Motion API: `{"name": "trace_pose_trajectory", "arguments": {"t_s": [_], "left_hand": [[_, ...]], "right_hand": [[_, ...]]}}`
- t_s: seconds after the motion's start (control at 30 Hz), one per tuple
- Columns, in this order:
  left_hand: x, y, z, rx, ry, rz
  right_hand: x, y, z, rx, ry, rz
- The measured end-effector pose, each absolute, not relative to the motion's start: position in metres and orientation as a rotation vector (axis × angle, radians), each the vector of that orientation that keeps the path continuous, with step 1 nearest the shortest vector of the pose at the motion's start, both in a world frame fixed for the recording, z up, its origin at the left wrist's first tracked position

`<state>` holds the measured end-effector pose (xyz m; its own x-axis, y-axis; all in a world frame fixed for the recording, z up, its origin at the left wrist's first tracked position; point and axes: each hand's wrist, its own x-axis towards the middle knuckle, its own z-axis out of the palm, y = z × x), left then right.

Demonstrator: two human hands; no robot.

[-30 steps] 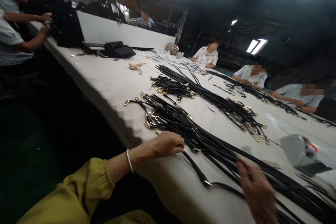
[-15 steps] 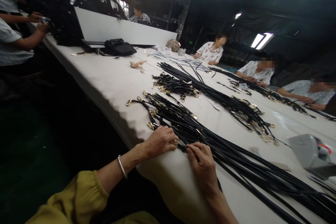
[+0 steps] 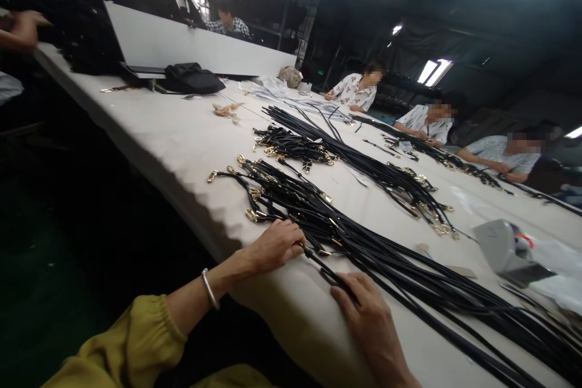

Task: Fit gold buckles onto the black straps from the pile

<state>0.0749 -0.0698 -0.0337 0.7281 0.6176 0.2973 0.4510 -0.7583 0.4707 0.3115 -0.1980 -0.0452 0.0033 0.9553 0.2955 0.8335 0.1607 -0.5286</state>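
A narrow black strap [image 3: 322,265] runs between my two hands at the near edge of the table. My left hand [image 3: 278,245], with a silver bangle at the wrist, pinches one end of it; the fingers hide that end. Lower and to the right, my right hand [image 3: 366,306] grips the same strap between thumb and fingers. Just beyond my hands lies a long bundle of black straps [image 3: 386,248], with gold clasps [image 3: 252,214] at its left end. A smaller heap of black straps with gold hardware [image 3: 291,144] sits behind it.
A second long strap bundle [image 3: 359,160] crosses the cream-covered table [image 3: 163,133]. At right stands a grey plastic device [image 3: 500,248] beside clear plastic. A black pouch [image 3: 193,79] and a white panel [image 3: 195,39] are at the back left. Several people [image 3: 430,121] sit along the far side.
My right hand has slid away from my left, down and to the right along the strap, so more strap shows between them. The view has turned slightly to the right.
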Motion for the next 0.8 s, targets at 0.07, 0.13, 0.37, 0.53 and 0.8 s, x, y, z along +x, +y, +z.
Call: {"name": "trace_pose_trajectory", "arguments": {"t_s": [0.07,0.13,0.37,0.53,0.8], "left_hand": [[0.075,-0.07,-0.031,2.566,0.797,0.621],[0.077,-0.072,-0.03,2.579,0.74,0.622],[0.079,-0.079,-0.028,2.453,0.71,0.752],[0.076,-0.089,-0.018,2.276,0.549,0.825],[0.083,-0.106,-0.014,2.22,0.377,0.962]], "right_hand": [[0.313,-0.198,-0.045,-1.674,-1.858,0.318],[0.312,-0.196,-0.042,-1.675,-1.822,0.368],[0.298,-0.189,-0.012,-1.691,-1.588,1.089],[0.3,-0.185,0.0,-1.635,-1.246,1.632],[0.291,-0.189,0.014,-1.714,-1.521,1.372]]}}
